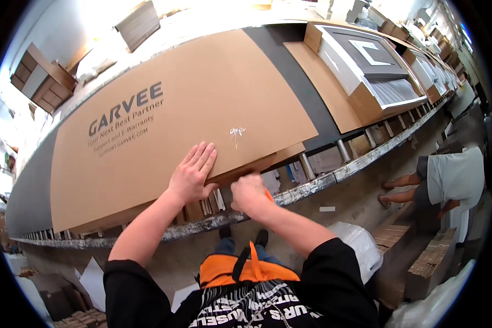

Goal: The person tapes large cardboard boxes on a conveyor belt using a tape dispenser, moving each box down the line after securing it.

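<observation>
A large flat brown cardboard box (pixel 202 104) with dark printing lies closed on the conveyor in front of me. On its top, close to the near edge, my left hand (pixel 190 174) rests flat, fingers stretched out and thumb toward the edge. My right hand (pixel 249 192) is closed just off the box's near side, right of the left one. A bit of a small orange object (pixel 268 195) sticks out beside its fingers; the rest is hidden in the grip. A shiny crumpled patch of clear tape (pixel 236 133) shows on the lid.
The conveyor (pixel 306 167) has metal rollers and a worn front rail. Farther right stands an open carton (pixel 361 98) with grey panels, more cartons behind it. A person (pixel 454 177) stands at the right, near stacked cardboard (pixel 432 254). White plastic wrap (pixel 355 246) lies beside me.
</observation>
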{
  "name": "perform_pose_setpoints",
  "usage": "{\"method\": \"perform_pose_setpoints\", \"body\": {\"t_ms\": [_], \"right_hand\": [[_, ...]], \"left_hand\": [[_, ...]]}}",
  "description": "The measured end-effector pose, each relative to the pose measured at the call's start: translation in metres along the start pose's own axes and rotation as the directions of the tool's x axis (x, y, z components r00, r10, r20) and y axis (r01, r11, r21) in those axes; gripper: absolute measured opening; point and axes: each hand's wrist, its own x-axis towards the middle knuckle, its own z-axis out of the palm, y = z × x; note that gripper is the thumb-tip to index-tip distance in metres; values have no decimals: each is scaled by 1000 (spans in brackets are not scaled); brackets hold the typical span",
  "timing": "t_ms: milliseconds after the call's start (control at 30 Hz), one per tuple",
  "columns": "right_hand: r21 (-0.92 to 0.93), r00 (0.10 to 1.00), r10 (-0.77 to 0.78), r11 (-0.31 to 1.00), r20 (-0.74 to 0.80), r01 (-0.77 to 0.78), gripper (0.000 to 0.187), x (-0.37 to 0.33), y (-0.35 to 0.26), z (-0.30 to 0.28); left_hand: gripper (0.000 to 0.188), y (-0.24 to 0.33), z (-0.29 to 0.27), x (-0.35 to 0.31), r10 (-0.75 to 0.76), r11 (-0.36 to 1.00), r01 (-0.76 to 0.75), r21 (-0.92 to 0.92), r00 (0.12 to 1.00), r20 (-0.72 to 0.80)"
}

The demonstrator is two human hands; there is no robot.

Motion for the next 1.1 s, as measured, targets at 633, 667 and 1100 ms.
{"method": "perform_pose_setpoints", "body": {"t_ms": [633,667,1100], "right_hand": [[871,735,622,483,-268,-91,56,-155,-73,79],[864,722,598,504,-349,0,56,-146,-87,52],[177,913,187,976,-364,-129,34,78,-208,-169]], "left_hand": [[93,-125,-73,-227,18,939,-128,320,946,325],[93,-118,-72,-226,21,942,-126,310,947,320],[74,-137,-45,-241,119,986,-109,126,990,-71]]}}
